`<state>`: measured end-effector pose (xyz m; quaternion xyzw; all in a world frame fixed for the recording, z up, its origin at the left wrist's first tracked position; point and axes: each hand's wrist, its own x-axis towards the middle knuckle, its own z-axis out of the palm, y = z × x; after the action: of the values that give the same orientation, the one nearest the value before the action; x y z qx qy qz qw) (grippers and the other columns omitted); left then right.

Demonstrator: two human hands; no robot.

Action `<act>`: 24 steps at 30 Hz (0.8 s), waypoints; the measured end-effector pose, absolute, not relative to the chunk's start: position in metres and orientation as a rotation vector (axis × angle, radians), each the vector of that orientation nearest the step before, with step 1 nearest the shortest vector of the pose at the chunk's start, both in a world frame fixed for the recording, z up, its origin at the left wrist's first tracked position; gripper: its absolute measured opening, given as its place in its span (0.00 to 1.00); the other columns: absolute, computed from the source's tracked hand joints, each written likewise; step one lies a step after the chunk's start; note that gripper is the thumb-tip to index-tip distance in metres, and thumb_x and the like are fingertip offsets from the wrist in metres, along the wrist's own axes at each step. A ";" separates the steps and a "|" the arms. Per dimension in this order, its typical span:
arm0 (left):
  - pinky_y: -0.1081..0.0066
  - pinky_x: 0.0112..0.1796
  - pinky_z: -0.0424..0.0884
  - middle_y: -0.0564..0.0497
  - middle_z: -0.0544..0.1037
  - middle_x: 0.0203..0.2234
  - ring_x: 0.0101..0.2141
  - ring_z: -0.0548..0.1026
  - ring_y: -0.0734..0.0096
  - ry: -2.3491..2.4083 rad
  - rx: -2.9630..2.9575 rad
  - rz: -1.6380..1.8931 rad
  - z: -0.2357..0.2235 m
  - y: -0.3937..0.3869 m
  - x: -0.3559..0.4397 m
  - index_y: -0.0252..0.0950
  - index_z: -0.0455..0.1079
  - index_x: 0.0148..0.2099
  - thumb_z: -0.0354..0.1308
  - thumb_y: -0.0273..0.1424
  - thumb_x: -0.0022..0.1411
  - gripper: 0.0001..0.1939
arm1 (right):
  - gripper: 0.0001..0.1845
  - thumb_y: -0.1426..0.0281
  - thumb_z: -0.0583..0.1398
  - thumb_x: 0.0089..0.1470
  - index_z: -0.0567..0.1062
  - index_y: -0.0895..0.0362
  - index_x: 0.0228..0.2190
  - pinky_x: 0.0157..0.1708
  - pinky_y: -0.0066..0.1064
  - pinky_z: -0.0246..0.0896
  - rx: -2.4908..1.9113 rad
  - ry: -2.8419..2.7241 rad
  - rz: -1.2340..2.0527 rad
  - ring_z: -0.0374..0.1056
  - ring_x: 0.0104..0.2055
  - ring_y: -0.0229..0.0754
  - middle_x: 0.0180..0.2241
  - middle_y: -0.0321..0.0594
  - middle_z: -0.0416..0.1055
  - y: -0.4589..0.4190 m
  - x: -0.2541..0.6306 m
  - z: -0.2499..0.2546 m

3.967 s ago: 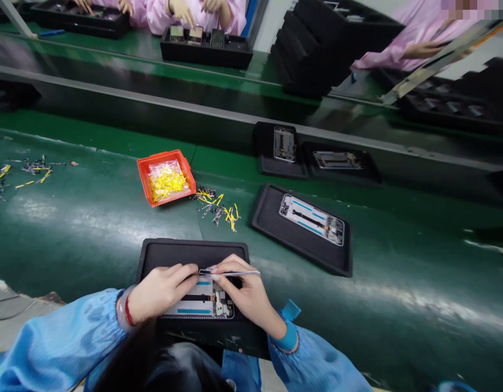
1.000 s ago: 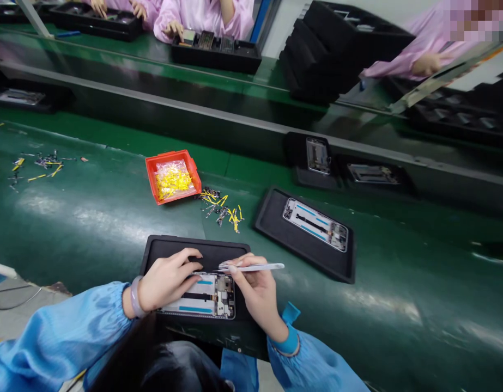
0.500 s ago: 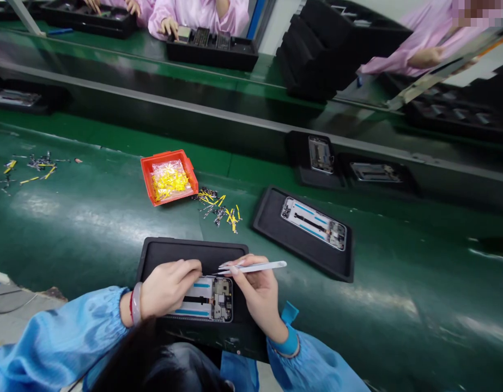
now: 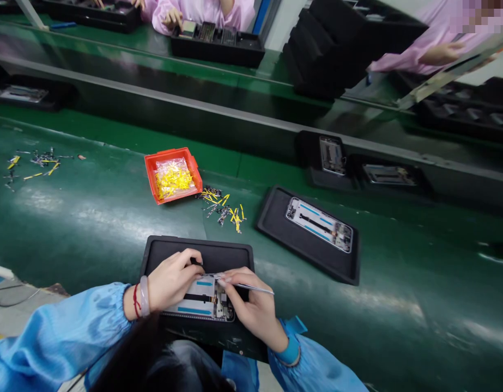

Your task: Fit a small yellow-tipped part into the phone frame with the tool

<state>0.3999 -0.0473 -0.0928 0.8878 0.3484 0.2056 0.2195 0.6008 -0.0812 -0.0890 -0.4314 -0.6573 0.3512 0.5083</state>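
A person in blue sleeves works at a glossy green surface [image 4: 91,218]. Directly in front of them sits a shallow black tray [image 4: 218,253] with a matte, rounded rim; in it lies an opened phone frame [image 4: 202,302], flat and rectangular, with pale panels, blue strips and a dark circuit section at its right end. The left hand [image 4: 171,283] rests on the frame's upper left part, fingers curled down against it. The right hand [image 4: 251,307] pinches slim metal tweezers [image 4: 245,286] between thumb and fingers, the tips pointing left onto the frame's upper edge, close to the left fingertips.

Further back, a small orange plastic bin [image 4: 173,175] holds a clear bag of little yellow parts. Just right of it, loose yellow and dark parts [image 4: 224,209] lie scattered on the surface. To the right, well apart, a second black tray [image 4: 308,234] holds another phone frame. More loose parts [image 4: 34,163] lie at far left.
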 end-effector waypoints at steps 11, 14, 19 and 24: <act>0.71 0.32 0.70 0.44 0.71 0.36 0.27 0.69 0.72 0.943 2.509 0.563 -0.091 -0.046 0.401 0.30 0.71 0.38 0.41 0.19 0.62 0.16 | 0.11 0.80 0.59 0.56 0.74 0.51 0.36 0.30 0.33 0.72 -1.031 -1.644 0.839 0.74 0.32 0.44 0.30 0.39 0.76 -0.078 0.601 -0.087; 0.72 0.32 0.70 0.45 0.71 0.36 0.27 0.69 0.72 0.950 2.519 0.564 -0.090 -0.046 0.402 0.31 0.70 0.38 0.41 0.19 0.62 0.15 | 0.11 0.80 0.58 0.56 0.74 0.52 0.36 0.30 0.33 0.72 -1.022 -1.657 0.840 0.74 0.32 0.44 0.30 0.39 0.76 -0.078 0.601 -0.087; 0.72 0.33 0.69 0.45 0.70 0.36 0.28 0.69 0.72 0.951 2.517 0.560 -0.091 -0.046 0.402 0.31 0.70 0.39 0.42 0.19 0.62 0.14 | 0.11 0.80 0.59 0.56 0.73 0.52 0.36 0.30 0.32 0.72 -1.026 -1.651 0.823 0.73 0.32 0.43 0.30 0.40 0.76 -0.079 0.601 -0.087; 0.72 0.33 0.70 0.45 0.71 0.37 0.27 0.69 0.73 0.953 2.488 0.575 -0.092 -0.047 0.402 0.32 0.71 0.40 0.43 0.21 0.64 0.14 | 0.10 0.80 0.58 0.56 0.73 0.53 0.36 0.30 0.32 0.72 -1.036 -1.656 0.825 0.73 0.32 0.43 0.30 0.40 0.75 -0.079 0.600 -0.088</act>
<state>0.4015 -0.0468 -0.0920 0.8931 0.3421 0.2066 0.2065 0.6004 -0.0788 -0.0877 -0.4261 -0.6815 0.3395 0.4887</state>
